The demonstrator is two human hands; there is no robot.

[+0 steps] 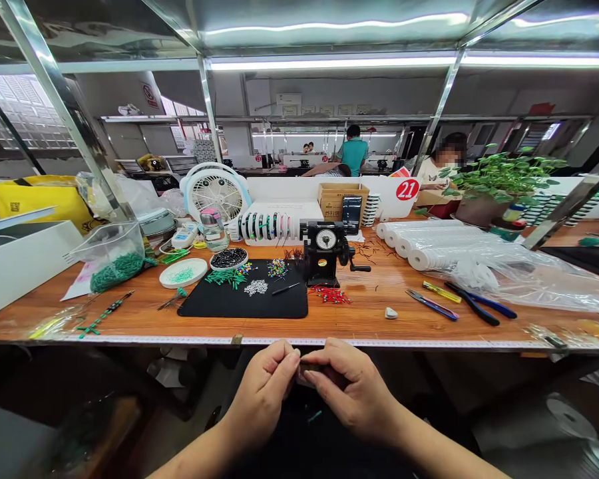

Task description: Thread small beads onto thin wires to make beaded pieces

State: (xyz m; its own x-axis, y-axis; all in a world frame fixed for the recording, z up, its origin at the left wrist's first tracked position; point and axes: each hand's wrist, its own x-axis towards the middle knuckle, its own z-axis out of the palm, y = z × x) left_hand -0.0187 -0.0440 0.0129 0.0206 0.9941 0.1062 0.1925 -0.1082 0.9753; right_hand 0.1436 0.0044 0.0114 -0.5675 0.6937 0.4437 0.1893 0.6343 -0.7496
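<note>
My left hand [265, 387] and my right hand [353, 389] meet over my lap, just in front of the table edge. Both are closed, thumb against forefinger, with the fingertips nearly touching. Whatever they pinch is too small and too hidden to name. Beyond them lies a black mat [249, 307] with silver beads [256, 287], green tube-like pieces [228, 278], multicoloured beads [278, 267] and a thin dark tool [285, 289]. A black hand-cranked machine with a dial [325, 253] stands at its right corner, with red pieces [330, 295] at its foot.
Left are a dish of black beads [229, 258], a white dish [184, 273], a bag of green pieces [117, 269] and a fan [215, 196]. Right lie pliers [474, 305], tweezers [433, 306], plastic-wrapped rolls [429, 243] and a potted plant [494, 183]. Other people sit and stand beyond.
</note>
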